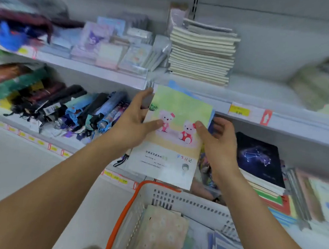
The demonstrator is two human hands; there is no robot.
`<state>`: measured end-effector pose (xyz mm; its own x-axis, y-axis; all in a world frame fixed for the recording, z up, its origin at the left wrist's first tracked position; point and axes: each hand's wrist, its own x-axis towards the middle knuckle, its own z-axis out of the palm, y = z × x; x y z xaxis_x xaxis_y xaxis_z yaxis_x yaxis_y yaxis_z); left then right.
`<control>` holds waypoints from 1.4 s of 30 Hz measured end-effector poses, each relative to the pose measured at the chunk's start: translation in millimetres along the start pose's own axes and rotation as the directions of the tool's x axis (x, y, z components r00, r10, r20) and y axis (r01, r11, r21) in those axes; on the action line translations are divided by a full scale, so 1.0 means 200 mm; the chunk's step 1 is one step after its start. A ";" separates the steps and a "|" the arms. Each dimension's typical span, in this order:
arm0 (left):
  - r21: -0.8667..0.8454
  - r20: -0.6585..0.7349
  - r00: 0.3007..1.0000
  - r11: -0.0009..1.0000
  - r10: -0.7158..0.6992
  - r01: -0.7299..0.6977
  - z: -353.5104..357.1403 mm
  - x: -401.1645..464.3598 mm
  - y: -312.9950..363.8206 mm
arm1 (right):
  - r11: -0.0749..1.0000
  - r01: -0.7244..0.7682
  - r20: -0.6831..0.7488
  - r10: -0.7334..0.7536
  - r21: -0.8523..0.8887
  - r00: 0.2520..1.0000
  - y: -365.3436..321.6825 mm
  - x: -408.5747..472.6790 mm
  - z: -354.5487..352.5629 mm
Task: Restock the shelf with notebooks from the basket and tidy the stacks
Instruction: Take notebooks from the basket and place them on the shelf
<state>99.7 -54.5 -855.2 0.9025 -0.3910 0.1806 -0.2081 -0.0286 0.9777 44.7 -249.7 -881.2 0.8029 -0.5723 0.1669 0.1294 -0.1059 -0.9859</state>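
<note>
Both hands — left point(133, 120), right point(219, 145) — pinch a notebook point(175, 132); its fellows behind hidden, shelf point(238, 94) beyond blurred, basket point(193, 203) below.

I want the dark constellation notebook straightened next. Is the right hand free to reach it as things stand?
Probably not yet: the right hand is holding the teddy-bear notebooks together with the left hand. The constellation notebook lies uncovered just beside it.

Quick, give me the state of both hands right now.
Left hand: holding the notebooks by their left edge.
Right hand: holding the same notebooks by their right edge.
</note>
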 end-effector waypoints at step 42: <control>0.942 0.283 0.720 0.326 -0.633 -0.084 0.06 -0.07 -0.09 | 0.511 -0.411 0.037 0.659 -0.755 0.751 1.37 -0.62 -0.20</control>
<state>86.4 -58.6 -876.5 0.6751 -0.5242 -0.5191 -0.4989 -0.8427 0.2022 -42.4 -239.3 -1172.3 0.7102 -0.4694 -0.5247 -0.7030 -0.4332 -0.5640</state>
